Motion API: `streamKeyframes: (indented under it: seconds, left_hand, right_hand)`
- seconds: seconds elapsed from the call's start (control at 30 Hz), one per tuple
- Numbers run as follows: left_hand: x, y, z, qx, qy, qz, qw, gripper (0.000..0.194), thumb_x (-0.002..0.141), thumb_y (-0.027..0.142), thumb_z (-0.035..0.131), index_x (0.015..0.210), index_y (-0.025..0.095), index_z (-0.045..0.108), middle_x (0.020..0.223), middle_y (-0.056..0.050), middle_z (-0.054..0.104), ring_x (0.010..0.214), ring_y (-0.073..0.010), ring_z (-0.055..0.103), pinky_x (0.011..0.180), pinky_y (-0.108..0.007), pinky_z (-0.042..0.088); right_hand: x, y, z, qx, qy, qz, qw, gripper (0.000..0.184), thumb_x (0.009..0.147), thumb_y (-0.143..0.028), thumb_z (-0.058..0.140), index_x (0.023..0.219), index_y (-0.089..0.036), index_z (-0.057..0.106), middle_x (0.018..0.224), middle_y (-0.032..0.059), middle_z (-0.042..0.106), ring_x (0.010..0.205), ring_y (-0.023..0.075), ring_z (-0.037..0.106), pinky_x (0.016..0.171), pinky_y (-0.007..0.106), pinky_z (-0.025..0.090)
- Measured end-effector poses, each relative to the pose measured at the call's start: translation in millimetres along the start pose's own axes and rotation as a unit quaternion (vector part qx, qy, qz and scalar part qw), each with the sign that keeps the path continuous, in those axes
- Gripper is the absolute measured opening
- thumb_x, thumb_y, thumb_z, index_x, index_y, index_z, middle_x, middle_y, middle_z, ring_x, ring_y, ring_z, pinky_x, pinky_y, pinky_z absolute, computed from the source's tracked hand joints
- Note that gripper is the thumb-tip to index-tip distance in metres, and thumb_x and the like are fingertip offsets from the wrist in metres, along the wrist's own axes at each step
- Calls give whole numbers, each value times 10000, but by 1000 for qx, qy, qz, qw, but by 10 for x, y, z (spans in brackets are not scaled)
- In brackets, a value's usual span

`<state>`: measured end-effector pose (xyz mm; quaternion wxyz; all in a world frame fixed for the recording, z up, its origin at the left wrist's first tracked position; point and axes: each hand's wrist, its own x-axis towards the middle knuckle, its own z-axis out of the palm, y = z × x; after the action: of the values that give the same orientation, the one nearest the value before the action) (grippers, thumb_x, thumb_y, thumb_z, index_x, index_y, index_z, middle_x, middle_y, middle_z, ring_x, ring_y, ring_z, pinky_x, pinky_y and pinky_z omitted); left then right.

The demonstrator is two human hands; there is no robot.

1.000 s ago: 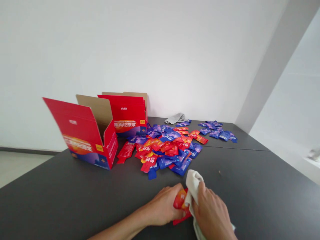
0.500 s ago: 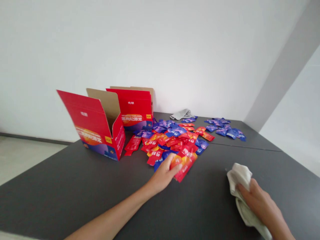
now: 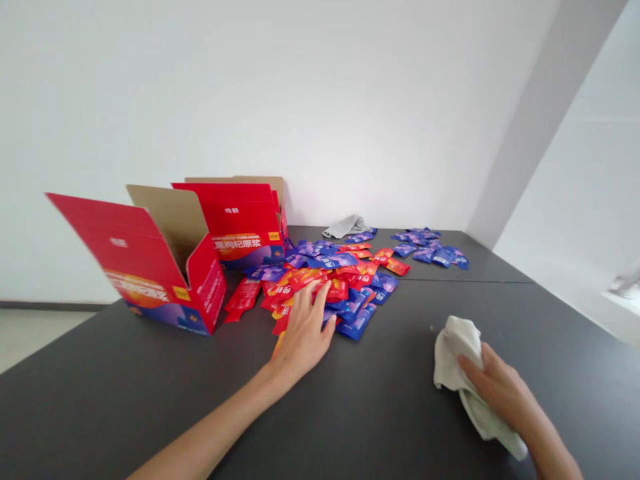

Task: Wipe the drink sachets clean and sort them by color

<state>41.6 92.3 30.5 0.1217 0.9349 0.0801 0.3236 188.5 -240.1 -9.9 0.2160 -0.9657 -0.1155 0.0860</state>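
Observation:
My left hand (image 3: 303, 327) lies flat with fingers spread on the near edge of a heap of red and blue sachets (image 3: 330, 280) on the dark table (image 3: 150, 393); an orange sachet edge shows under the palm. My right hand (image 3: 500, 390) rests on a crumpled white cloth (image 3: 457, 350) at the right, holding it against the table. Two open red cartons stand to the left: the nearer one (image 3: 165, 280) and one behind it (image 3: 245, 227).
A second small group of blue sachets (image 3: 430, 250) lies at the far right of the table. A grey cloth (image 3: 345, 227) sits by the white wall. The table's left edge drops to a pale floor (image 3: 30, 333).
My hands have parted: the left carried a red sachet from the cloth to the heap and now lies flat on it. The right moved right with the white cloth.

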Motion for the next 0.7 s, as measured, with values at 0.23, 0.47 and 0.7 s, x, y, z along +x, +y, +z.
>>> streamKeyframes:
  seconds: [0.23, 0.47, 0.7]
  left_hand:
    - [290, 35, 323, 50, -161, 104, 980, 662, 834, 408, 573, 1431, 246, 338, 1482, -128, 316, 1369, -327, 287, 1113, -509, 255]
    - [270, -114, 435, 97, -156, 155, 971, 689, 864, 574, 483, 1462, 289, 292, 1507, -102, 334, 1389, -301, 285, 1109, -518, 257]
    - [104, -447, 287, 155, -105, 272, 944, 625, 886, 474, 513, 1448, 272, 328, 1452, -76, 445, 1315, -264, 431, 1086, -453, 347]
  right_hand:
    - [-71, -107, -43, -20, -9, 9, 1000, 285, 912, -424, 367, 975, -186, 510, 879, 100, 668, 834, 219, 638, 661, 262, 374]
    - [-180, -229, -73, -45, 16, -9, 999, 239, 927, -363, 377, 1026, -173, 483, 931, 96, 668, 833, 219, 638, 616, 256, 310]
    - [-217, -279, -49, -50, 34, -15, 998, 238, 932, -354, 381, 1034, -169, 489, 912, 96, 672, 846, 235, 646, 607, 271, 305]
